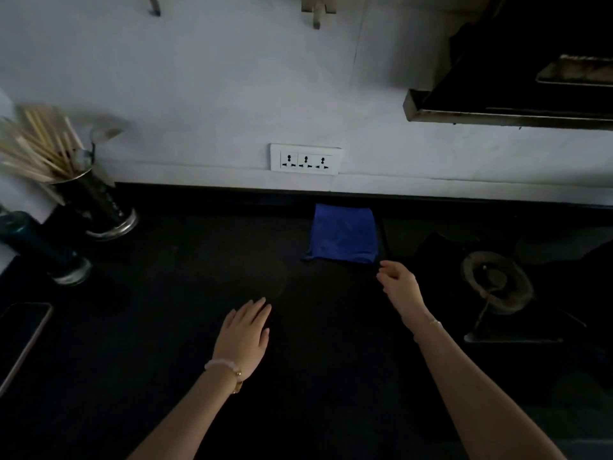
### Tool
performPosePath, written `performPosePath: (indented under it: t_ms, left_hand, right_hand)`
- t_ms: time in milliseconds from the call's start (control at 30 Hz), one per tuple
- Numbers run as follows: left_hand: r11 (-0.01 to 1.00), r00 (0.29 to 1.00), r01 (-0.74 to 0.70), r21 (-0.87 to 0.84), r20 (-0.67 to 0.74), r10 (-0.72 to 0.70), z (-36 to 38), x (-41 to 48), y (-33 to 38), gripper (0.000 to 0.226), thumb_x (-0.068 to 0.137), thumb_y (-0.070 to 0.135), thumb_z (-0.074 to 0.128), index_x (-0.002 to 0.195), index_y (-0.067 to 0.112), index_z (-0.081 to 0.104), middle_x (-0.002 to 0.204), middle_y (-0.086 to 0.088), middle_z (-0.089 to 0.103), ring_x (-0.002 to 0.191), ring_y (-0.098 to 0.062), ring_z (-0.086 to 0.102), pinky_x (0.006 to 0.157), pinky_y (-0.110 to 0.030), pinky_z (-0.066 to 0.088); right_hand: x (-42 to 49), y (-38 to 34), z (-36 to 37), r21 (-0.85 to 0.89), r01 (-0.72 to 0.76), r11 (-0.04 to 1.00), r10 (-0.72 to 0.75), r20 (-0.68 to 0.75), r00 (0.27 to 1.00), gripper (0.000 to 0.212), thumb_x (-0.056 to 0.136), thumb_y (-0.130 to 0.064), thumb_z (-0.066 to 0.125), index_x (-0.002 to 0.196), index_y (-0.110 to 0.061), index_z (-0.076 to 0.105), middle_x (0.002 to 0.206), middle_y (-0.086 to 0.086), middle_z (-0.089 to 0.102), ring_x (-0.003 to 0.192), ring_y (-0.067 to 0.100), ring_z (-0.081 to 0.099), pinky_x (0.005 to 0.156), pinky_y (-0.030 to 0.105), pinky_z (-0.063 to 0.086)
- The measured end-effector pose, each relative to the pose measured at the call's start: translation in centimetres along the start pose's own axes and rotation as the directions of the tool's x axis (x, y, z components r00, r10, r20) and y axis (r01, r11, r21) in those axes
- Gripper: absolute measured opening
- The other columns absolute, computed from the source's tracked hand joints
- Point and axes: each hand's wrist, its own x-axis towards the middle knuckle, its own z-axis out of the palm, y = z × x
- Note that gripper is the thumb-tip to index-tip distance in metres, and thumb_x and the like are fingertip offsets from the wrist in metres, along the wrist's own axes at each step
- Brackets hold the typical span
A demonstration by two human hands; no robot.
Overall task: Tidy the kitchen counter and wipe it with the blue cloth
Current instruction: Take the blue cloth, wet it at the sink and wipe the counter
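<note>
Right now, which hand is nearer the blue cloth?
Right. The right hand is just short of the near right corner of the blue cloth, not touching. The left hand, fingers straight, is farther back toward the person and left of it.

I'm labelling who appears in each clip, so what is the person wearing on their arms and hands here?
Both forearms are bare, no sleeves in view. The left hand has a pale pink bead bracelet at its wrist, with a gold-coloured piece. The right hand has a thin pale bracelet at its wrist. No gloves.
</note>
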Motion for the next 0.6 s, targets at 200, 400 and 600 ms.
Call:
performPosePath:
  t_ms: [200,400,600]
  left_hand:
    - [0.997,0.999,-0.023,0.075,-0.035,0.026,1.0,0.5,-0.6,0.05,0.094,0.033,0.038,0.142,0.025,0.028,0.154,0.007,0.024,0.142,-0.014,0.022,0.115,-0.037,0.015]
    - [0.996,0.999,0.005,0.091,-0.044,-0.001,1.4,0.3,-0.7,0.044,0.09,0.037,0.032,0.127,0.025,0.051,0.134,0.007,0.055,0.122,-0.014,0.054,0.1,-0.036,0.039]
    - [0.995,1.0,0.001,0.104,-0.023,0.001,1.3,0.4,-0.9,0.047,0.093,0.038,0.019,0.127,0.027,0.05,0.134,0.009,0.055,0.121,-0.012,0.054,0.1,-0.036,0.041]
  right_hand:
    - [5.3,-1.2,1.4,0.289,-0.215,0.933,0.222,0.006,0.975,0.049,0.088,-0.018,0.057,0.135,-0.012,0.044,0.127,0.01,0.054,0.103,0.018,0.054,0.093,0.034,0.048]
    - [8.6,-3.0,3.6,0.339,-0.309,0.888,0.326,0.008,0.945,0.051,0.085,-0.022,0.062,0.131,-0.008,0.046,0.126,0.013,0.056,0.108,0.026,0.058,0.089,0.038,0.052]
    - [9.8,-3.5,4.7,0.323,-0.28,0.904,0.308,-0.038,0.951,0.054,0.078,-0.022,0.07,0.125,-0.003,0.051,0.119,0.015,0.062,0.104,0.031,0.061,0.09,0.046,0.053]
